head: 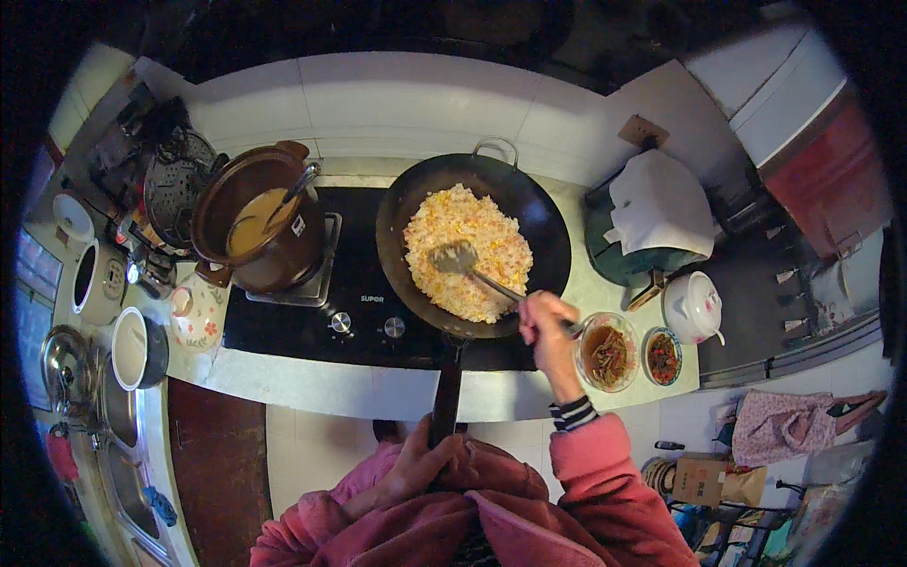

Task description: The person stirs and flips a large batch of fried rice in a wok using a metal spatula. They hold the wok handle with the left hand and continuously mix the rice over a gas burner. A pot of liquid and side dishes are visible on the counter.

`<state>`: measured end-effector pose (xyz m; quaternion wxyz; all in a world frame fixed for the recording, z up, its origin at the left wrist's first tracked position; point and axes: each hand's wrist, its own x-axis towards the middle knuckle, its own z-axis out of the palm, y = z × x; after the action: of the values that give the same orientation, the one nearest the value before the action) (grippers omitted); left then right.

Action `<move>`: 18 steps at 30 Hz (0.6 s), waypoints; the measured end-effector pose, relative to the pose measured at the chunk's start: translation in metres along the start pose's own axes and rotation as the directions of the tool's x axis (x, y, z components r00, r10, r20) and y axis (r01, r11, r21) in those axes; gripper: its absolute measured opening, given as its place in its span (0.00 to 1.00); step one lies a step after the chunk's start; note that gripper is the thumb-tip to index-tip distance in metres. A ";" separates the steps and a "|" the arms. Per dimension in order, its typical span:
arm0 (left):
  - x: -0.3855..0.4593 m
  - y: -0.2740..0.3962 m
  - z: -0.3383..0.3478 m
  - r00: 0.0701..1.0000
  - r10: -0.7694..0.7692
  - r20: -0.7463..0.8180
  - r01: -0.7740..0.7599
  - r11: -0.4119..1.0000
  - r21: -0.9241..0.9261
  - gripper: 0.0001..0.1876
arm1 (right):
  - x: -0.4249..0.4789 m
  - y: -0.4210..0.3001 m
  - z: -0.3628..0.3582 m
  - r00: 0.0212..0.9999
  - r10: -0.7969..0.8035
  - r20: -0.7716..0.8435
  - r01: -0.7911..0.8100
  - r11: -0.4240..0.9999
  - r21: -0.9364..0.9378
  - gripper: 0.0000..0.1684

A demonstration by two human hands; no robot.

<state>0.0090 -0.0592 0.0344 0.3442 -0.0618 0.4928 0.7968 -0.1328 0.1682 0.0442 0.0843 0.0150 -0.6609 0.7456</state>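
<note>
A black wok (549, 234) sits over the right side of the gas hob (283, 329), its long handle (449, 383) pointing towards me. My left hand (425, 461) is closed around the lower end of that handle. Fried rice (453, 212) with yellow egg bits and small pink pieces is heaped in the wok. With my right hand (549, 326) I grip the shaft of a metal spatula (457, 256). The spatula's blade rests on or just above the middle of the rice, with some grains on it and slight blur.
Left of the wok stands a brown pot (205, 220) of pale liquid with a ladle (290, 195). Close by my right hand are a glass bowl (608, 352) of food and a patterned bowl (664, 356). A lidded white pot (693, 308) stands farther right; a sink (131, 482) lies left.
</note>
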 end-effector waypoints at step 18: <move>-0.003 0.007 0.006 0.997 -0.018 -0.075 0.021 0.999 0.040 0.13 | -0.039 -0.032 0.010 0.998 0.066 -0.017 -0.063 0.989 0.134 0.19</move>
<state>0.0086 -0.0578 0.0438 0.3345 -0.0894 0.5209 0.7802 -0.0906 0.1578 0.0717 0.0660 -0.0090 -0.6086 0.7907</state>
